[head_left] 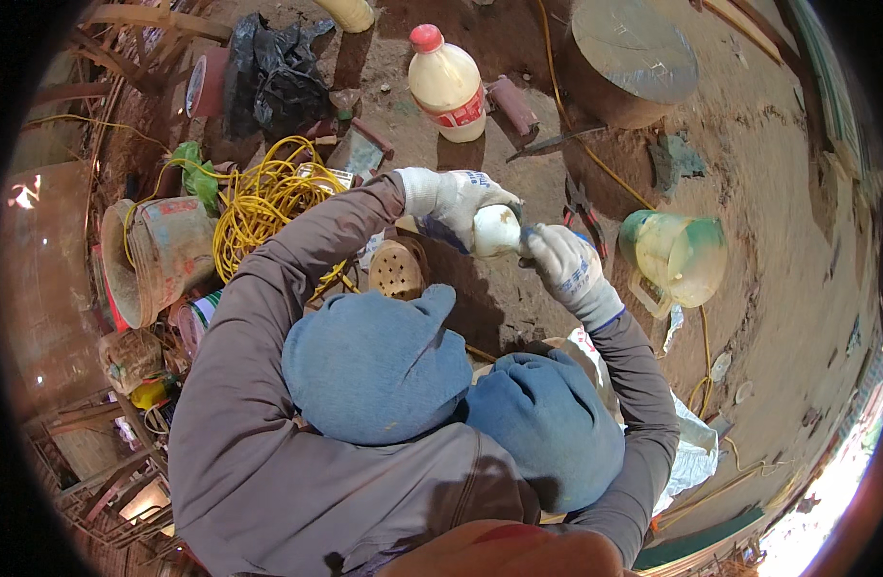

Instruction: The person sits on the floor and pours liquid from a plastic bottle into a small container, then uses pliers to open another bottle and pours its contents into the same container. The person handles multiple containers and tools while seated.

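Observation:
My left hand (457, 204), in a white and grey work glove, is wrapped round a smooth white rounded piece (497, 231) and holds it in front of my knees. Its exact kind does not show. My right hand (568, 266), gloved alike, has its fingers pinched together at the right end of this piece. Whatever lies between those fingertips is too small to make out. On the ground just beyond the right hand lie pliers with red handles (585, 216). The perforated sole of a brown sandal (399, 269) shows below the left wrist.
A red-capped plastic bottle (447, 91) of cream liquid stands ahead, beside a reddish-brown cylinder (512, 105). At right is a greenish plastic jug (686, 258); beyond stands a large round block (634, 62). Coiled yellow cable (268, 207), a bucket (172, 252) and a black bag (273, 82) crowd the left.

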A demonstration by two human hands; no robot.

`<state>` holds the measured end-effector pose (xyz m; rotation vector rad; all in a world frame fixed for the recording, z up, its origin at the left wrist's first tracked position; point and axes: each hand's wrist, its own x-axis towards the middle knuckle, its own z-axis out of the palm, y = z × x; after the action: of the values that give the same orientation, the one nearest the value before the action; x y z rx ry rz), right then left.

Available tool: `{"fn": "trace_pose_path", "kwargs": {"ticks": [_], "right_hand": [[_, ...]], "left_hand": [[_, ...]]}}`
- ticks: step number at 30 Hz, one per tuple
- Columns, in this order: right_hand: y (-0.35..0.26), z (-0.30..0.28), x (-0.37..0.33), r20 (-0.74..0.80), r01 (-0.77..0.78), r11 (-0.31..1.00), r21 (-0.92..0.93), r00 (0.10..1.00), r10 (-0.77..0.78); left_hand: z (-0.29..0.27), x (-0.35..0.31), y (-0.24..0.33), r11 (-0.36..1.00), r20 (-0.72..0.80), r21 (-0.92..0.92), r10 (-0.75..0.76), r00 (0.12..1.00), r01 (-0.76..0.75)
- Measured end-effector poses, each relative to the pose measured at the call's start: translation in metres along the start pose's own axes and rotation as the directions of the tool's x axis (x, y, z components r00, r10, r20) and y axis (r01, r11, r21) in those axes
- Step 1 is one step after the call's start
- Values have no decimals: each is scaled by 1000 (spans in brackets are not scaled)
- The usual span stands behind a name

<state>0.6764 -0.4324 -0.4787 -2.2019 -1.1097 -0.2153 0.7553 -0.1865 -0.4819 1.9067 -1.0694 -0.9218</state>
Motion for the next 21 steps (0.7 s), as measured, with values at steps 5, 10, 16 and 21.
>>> {"fn": "trace_pose_path", "kwargs": {"ticks": [5,10,16,21], "right_hand": [[4,25,-9,-32,-488,823,290,855,518],[6,35,-2,406,-824,22,566,301,863],[8,66,-18,548,-813,-200,547,167,819],[15,54,-15,-185,-276,960,-54,947,262]], "left_hand": [[18,3,5,973,-194,47,-215,957,228],[45,8,9,834,-303,325,-356,884,447],[69,6,-6,719,-289,537,-335,897,442],[38,9,-8,925,-271,229,-237,933,302]]}}
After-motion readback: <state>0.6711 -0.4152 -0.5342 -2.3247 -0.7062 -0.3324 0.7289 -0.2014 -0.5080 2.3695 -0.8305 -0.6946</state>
